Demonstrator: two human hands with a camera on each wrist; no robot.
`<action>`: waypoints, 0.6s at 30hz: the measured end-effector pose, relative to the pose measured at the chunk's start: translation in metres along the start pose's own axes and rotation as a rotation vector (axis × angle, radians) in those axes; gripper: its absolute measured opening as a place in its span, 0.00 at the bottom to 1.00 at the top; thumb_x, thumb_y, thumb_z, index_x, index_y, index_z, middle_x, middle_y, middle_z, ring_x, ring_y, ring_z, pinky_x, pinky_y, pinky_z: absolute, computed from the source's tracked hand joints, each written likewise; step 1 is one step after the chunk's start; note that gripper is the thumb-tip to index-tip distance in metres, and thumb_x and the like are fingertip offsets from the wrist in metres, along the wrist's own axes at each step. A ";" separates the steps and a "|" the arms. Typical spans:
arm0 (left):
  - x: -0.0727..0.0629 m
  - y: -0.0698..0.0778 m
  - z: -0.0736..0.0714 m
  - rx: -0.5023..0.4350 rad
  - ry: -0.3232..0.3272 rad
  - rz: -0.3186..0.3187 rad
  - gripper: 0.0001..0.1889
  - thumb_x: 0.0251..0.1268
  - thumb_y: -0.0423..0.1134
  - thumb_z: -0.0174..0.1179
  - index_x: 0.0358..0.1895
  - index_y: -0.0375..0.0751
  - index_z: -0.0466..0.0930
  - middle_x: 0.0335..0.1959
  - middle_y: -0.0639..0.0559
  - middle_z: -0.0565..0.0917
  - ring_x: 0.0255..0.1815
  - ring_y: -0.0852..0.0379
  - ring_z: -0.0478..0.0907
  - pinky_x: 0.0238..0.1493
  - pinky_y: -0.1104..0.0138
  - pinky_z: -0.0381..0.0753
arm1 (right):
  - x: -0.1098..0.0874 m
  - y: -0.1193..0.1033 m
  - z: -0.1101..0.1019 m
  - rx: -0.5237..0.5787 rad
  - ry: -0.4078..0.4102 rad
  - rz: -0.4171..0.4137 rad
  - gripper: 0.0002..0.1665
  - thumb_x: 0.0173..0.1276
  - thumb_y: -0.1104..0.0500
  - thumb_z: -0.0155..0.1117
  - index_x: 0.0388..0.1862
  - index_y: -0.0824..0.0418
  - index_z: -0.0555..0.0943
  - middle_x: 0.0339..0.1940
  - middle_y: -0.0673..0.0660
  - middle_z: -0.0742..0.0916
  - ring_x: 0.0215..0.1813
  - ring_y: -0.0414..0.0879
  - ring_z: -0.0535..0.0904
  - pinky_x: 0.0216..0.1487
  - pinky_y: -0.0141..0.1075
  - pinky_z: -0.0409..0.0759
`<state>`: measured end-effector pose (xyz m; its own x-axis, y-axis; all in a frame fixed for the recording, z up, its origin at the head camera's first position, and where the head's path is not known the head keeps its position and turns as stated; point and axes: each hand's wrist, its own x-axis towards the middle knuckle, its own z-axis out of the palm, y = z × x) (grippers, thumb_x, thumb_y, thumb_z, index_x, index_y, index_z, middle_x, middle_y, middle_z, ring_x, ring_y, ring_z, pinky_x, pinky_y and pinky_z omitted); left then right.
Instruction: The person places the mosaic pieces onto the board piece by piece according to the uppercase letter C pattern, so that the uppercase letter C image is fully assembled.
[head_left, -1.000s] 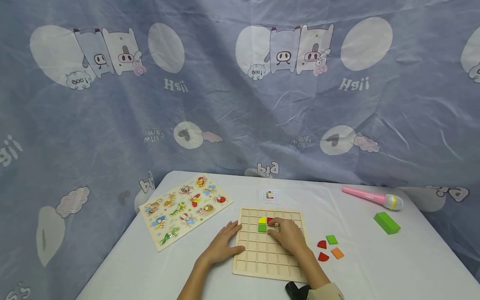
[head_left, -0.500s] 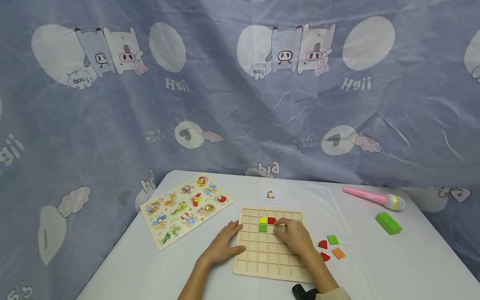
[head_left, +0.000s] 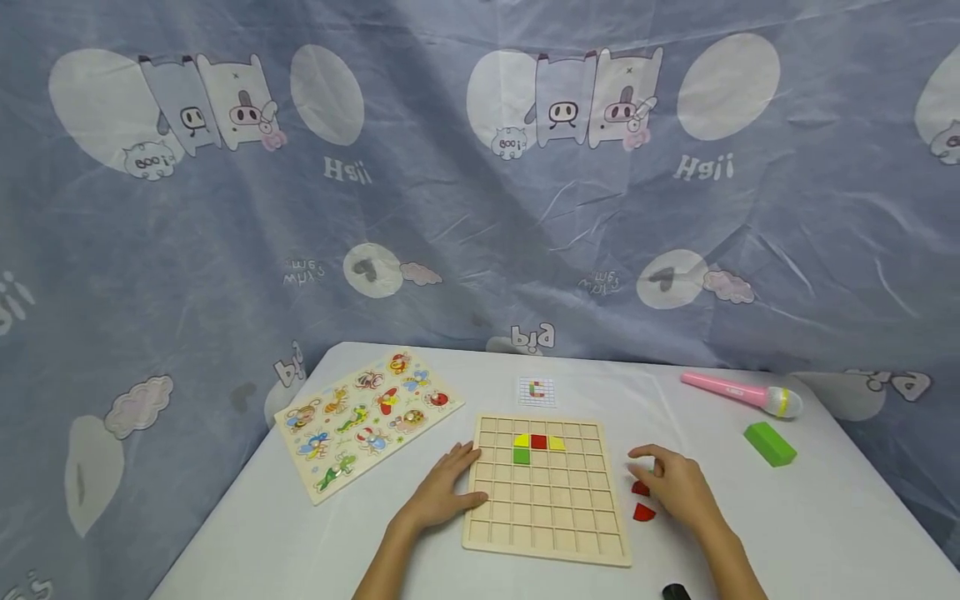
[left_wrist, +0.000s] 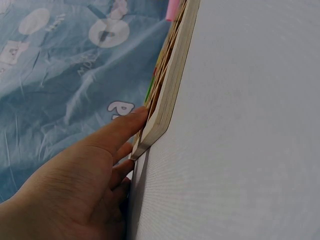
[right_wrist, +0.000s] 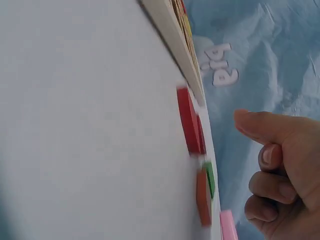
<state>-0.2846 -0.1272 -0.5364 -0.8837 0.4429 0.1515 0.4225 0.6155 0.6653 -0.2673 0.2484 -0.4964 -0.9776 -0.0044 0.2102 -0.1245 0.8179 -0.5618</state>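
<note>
A wooden grid board [head_left: 547, 517] lies in front of me in the head view. In its upper cells sit a yellow piece [head_left: 522, 440], a red square [head_left: 538, 442], another yellow piece [head_left: 556, 443] and a green square [head_left: 521, 456]. My left hand [head_left: 438, 493] rests along the board's left edge, thumb on the rim; the left wrist view shows this hand [left_wrist: 80, 185] against the board's side. My right hand [head_left: 678, 487] hovers, holding nothing, over red quarter-round pieces [head_left: 643, 512]. Beneath the right hand [right_wrist: 285, 170], the right wrist view shows an orange piece [right_wrist: 203, 197] and a green piece [right_wrist: 210, 180].
A pattern card [head_left: 537, 392] lies behind the board. An insect puzzle board [head_left: 442, 418] is at the left. To the right are a pink toy microphone [head_left: 731, 390] and a green block [head_left: 770, 444]. A black object [head_left: 676, 592] shows at the front edge.
My right hand has left the second yellow piece in the grid and moved right, off the board, over the loose pieces. The left hand has stayed at the board's edge.
</note>
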 end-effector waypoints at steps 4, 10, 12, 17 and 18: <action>0.001 -0.002 0.000 0.003 0.002 0.010 0.40 0.55 0.55 0.62 0.68 0.40 0.60 0.71 0.45 0.57 0.72 0.45 0.47 0.69 0.50 0.45 | -0.006 0.022 -0.012 0.001 -0.012 0.009 0.17 0.57 0.54 0.69 0.46 0.58 0.82 0.13 0.49 0.69 0.13 0.40 0.61 0.13 0.30 0.59; 0.001 -0.003 0.000 0.007 0.004 0.017 0.40 0.55 0.55 0.62 0.68 0.40 0.60 0.71 0.45 0.57 0.72 0.46 0.47 0.70 0.51 0.45 | -0.009 0.039 -0.015 0.033 -0.090 0.064 0.20 0.55 0.53 0.70 0.47 0.57 0.82 0.14 0.50 0.70 0.16 0.42 0.63 0.16 0.30 0.59; 0.001 -0.003 0.000 0.002 0.001 0.015 0.40 0.55 0.56 0.62 0.68 0.40 0.60 0.71 0.46 0.57 0.72 0.46 0.47 0.70 0.51 0.45 | -0.009 0.043 -0.015 0.034 -0.110 0.072 0.20 0.56 0.54 0.69 0.48 0.57 0.82 0.14 0.50 0.70 0.17 0.42 0.63 0.16 0.30 0.59; 0.001 -0.003 0.000 0.002 -0.002 0.016 0.40 0.55 0.57 0.61 0.68 0.41 0.60 0.71 0.46 0.57 0.72 0.46 0.47 0.70 0.51 0.45 | -0.010 0.051 -0.014 0.026 -0.113 0.071 0.20 0.57 0.56 0.68 0.49 0.58 0.81 0.14 0.50 0.70 0.17 0.43 0.64 0.17 0.30 0.60; 0.001 -0.003 0.000 0.002 0.000 0.015 0.40 0.55 0.57 0.61 0.68 0.41 0.60 0.71 0.46 0.57 0.72 0.46 0.47 0.70 0.51 0.45 | -0.010 0.052 -0.015 0.020 -0.108 0.068 0.20 0.57 0.57 0.68 0.49 0.58 0.81 0.14 0.50 0.70 0.17 0.43 0.64 0.17 0.31 0.60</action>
<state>-0.2864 -0.1287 -0.5381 -0.8770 0.4525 0.1615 0.4365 0.6100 0.6613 -0.2617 0.2992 -0.5158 -0.9963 -0.0124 0.0845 -0.0599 0.8067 -0.5880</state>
